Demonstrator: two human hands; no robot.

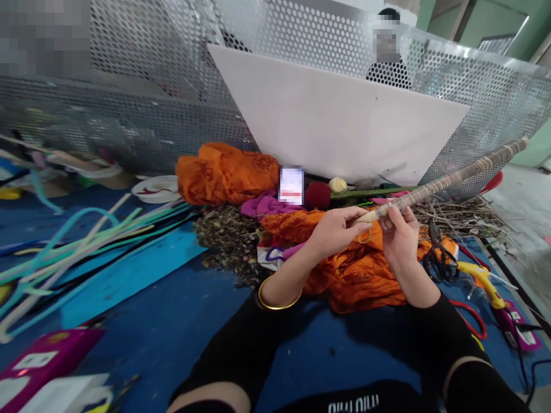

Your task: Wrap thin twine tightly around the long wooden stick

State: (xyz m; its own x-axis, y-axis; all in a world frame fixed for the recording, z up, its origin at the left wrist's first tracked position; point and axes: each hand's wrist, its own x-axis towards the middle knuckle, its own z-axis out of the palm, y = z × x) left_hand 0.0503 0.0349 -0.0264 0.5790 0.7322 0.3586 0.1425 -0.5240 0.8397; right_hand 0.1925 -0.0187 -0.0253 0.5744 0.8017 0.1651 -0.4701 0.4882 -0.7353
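A long brown stick (pixel 456 176), ringed with bands along its length, slants up to the right from my hands. My left hand (pixel 338 229) pinches its pale lower end between thumb and fingers. Farther up the stick, my right hand (pixel 400 232) has its fingers closed around it from below. A small yellow rubber band or loop (pixel 365 236) hangs just beneath the stick's lower end. Crumpled orange cloth (pixel 365 281) lies under both hands, and a gold bangle (pixel 279 307) circles my left wrist.
Black-handled scissors (pixel 439 252), a yellow glue gun (pixel 484 281) and a purple power strip (pixel 519 327) lie at right. Dried plant bits (pixel 228 238) and colored pipe-cleaner-like strips (pixel 99 246) spread leftward. A phone (pixel 291 184) stands near a white board (pixel 336 115); a person (pixel 390 71) is behind it.
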